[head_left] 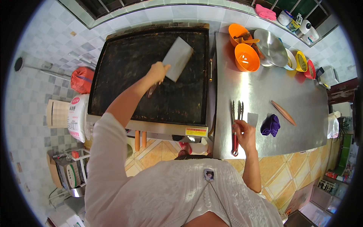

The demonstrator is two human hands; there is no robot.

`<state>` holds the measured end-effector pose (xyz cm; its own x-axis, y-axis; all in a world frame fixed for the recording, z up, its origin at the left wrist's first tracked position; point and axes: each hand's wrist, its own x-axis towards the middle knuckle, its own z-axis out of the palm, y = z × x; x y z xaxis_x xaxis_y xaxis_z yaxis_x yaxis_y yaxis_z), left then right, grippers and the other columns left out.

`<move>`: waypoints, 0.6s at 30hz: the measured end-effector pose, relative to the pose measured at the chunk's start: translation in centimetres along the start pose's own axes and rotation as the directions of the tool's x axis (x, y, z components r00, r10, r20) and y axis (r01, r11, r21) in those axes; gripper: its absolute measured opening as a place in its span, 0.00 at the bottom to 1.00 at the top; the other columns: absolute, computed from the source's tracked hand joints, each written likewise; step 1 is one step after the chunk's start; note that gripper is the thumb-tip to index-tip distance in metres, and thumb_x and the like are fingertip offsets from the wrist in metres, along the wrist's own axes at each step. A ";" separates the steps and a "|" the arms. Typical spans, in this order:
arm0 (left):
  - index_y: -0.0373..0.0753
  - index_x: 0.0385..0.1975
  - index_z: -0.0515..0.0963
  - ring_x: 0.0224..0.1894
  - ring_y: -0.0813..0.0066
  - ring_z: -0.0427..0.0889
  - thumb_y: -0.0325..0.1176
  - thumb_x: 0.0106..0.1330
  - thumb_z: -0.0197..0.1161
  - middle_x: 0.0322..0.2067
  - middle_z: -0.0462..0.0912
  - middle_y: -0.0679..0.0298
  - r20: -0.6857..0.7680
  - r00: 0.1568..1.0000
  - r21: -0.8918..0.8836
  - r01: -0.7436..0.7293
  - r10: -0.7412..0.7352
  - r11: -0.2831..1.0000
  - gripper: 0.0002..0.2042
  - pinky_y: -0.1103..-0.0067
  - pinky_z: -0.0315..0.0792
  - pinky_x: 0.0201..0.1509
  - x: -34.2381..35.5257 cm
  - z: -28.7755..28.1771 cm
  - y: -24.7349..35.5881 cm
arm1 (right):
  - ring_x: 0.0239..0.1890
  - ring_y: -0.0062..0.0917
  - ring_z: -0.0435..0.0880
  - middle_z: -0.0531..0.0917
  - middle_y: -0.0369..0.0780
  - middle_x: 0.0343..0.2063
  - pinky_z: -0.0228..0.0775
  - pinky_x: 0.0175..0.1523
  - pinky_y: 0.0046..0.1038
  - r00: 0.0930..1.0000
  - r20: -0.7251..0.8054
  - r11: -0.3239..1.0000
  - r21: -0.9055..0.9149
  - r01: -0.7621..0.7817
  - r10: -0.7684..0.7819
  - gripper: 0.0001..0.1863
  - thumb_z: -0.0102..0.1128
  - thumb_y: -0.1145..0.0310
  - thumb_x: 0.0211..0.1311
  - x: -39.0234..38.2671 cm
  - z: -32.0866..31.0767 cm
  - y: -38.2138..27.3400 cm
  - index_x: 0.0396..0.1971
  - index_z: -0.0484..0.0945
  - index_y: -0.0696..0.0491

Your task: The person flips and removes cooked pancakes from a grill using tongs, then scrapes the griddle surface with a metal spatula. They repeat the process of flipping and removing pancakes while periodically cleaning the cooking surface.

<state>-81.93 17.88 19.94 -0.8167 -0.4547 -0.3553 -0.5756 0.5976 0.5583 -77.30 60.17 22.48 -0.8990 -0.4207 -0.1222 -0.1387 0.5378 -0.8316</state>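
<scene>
Over the dark griddle plate (128,68), toward its right half, my left hand (158,72) is closed around the handle of a broad steel scraper (177,58). The blade stands tilted, its flat face toward the camera, above the plate's upper right area; I cannot tell whether its edge touches the surface. The plate is blackened, with brownish residue along its left and near edges.

On the steel counter (272,94) just right of the griddle, at its near left corner, my right hand (245,134) rests with fingers curled on a pair of tongs with red handles (235,125). The tongs lie parallel to the counter's left edge, tips pointing away from me. Whether the hand fully grips them I cannot tell.

A small white card (252,119) lies just beside that hand, and a crumpled purple cloth (270,125) lies next to the card. A wooden stick (283,112) lies slanted further right. At the counter's far edge stand two orange bowls (246,57), a steel lid (270,47) and several small coloured dishes (301,62).
</scene>
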 end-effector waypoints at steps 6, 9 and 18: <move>0.22 0.26 0.73 0.14 0.63 0.77 0.44 0.65 0.54 0.15 0.76 0.52 -0.017 0.992 -0.259 0.115 -0.123 0.959 0.23 0.69 0.74 0.19 7.3 2.2 4.3 | 0.27 0.26 0.84 0.83 0.45 0.26 0.75 0.32 0.23 0.999 0.001 0.999 -0.008 -0.032 0.032 0.10 0.51 0.80 0.56 -0.7 -0.1 1.4 0.39 0.75 0.63; 0.24 0.27 0.72 0.12 0.67 0.73 0.43 0.65 0.54 0.13 0.73 0.57 -0.016 0.989 -0.325 0.132 -0.145 0.936 0.21 0.71 0.72 0.16 6.7 4.6 6.8 | 0.27 0.26 0.84 0.83 0.45 0.26 0.75 0.32 0.23 1.000 -0.004 1.000 -0.011 -0.026 0.026 0.10 0.51 0.80 0.57 -0.8 -0.2 1.2 0.38 0.76 0.63; 0.22 0.30 0.73 0.16 0.64 0.78 0.45 0.65 0.54 0.17 0.77 0.53 -0.047 0.978 -0.197 0.191 -0.204 0.962 0.23 0.70 0.76 0.22 5.9 3.1 6.2 | 0.25 0.21 0.82 0.83 0.42 0.25 0.74 0.32 0.21 0.999 -0.036 1.000 0.012 0.023 -0.023 0.08 0.52 0.77 0.59 -0.4 -1.7 2.3 0.38 0.76 0.64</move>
<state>-90.46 20.95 18.97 -0.6792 -0.5977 -0.4259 -0.7013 0.3573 0.6168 -77.94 62.80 21.57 -0.9099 -0.4063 -0.0835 -0.1546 0.5190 -0.8407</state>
